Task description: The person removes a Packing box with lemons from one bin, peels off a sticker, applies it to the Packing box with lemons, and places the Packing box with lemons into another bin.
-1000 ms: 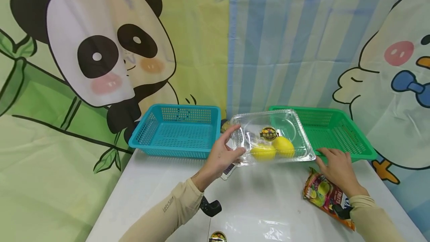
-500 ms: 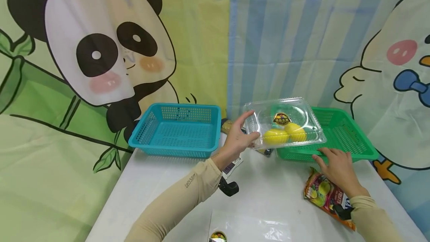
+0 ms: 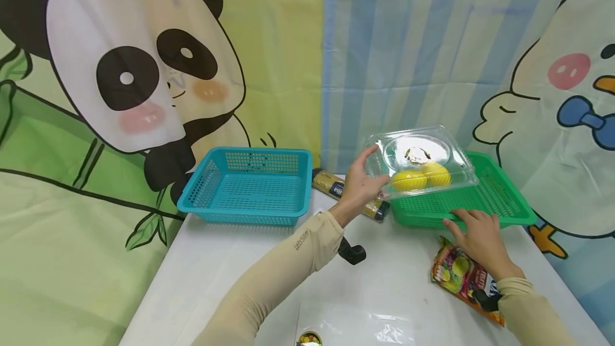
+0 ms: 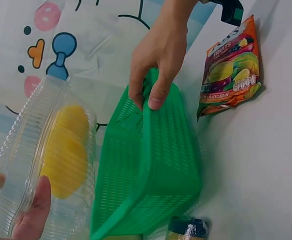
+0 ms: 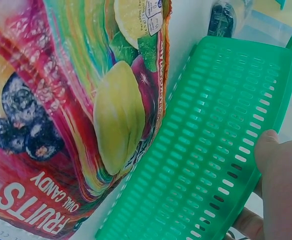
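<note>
My left hand [image 3: 372,170] grips the left end of a clear plastic clamshell box [image 3: 423,162] with yellow fruits inside. The box hangs tilted just above the green basket [image 3: 499,196]. In the left wrist view the box [image 4: 51,155] lies between the thumb and fingers of my left hand [image 4: 13,197]. My right hand [image 3: 468,220] holds the basket's near rim; the left wrist view shows this hand [image 4: 146,97] with fingers curled over the rim of the basket [image 4: 156,165] and the thumb outside. In the right wrist view my right hand [image 5: 266,200] pinches the basket wall [image 5: 211,150].
A fruit candy bag [image 3: 463,276] lies on the white table under my right wrist. A blue basket [image 3: 250,186] stands at the back left. A long yellow packet [image 3: 336,191] lies between the baskets. Clear plastic with a sticker [image 3: 355,327] lies at the table's near edge.
My left hand has carried the clamshell box up and to the right, from over the table to above the green basket. The right hand has stayed on the basket's rim.
</note>
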{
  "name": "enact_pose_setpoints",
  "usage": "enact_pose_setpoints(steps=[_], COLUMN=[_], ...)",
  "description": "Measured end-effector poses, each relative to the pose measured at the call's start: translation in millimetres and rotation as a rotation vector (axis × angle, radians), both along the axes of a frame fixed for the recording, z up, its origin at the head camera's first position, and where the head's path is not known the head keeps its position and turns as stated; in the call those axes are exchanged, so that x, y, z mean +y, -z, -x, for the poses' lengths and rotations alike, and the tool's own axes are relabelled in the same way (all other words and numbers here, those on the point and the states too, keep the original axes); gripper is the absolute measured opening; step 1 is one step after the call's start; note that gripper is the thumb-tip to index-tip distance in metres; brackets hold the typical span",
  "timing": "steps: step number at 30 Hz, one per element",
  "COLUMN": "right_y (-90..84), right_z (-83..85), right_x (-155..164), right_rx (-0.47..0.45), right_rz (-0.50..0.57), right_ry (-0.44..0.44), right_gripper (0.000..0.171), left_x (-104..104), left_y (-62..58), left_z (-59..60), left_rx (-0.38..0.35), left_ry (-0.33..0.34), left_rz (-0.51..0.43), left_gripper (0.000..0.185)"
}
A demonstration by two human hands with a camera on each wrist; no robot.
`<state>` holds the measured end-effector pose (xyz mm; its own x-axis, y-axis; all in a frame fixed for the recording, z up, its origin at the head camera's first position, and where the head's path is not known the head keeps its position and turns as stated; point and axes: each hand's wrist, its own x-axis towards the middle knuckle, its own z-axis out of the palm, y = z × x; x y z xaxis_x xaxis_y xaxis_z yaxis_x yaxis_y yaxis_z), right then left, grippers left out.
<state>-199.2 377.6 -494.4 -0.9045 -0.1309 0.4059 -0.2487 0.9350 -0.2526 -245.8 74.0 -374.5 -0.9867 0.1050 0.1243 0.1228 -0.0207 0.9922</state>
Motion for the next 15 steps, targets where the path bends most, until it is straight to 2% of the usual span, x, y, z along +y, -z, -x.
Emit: enact_pose_setpoints(steps=[11,15], right_y=[-2.7,-1.1], right_z=[1.0,-0.4], right_x=[-2,-2], right_rx=[0.012,0.004], right_rz=[0.001,0.006], right_ry=[0.003,0.009], right_gripper=[0.044,0.044], left_x=[36,48], left_y=[3.7,8.3], left_z=[12.0,18.5], left_rx=[-0.063,-0.052], left_ry=[-0.04,-0.05], left_rz=[0.027,0.051], left_gripper=[0.086,0.085])
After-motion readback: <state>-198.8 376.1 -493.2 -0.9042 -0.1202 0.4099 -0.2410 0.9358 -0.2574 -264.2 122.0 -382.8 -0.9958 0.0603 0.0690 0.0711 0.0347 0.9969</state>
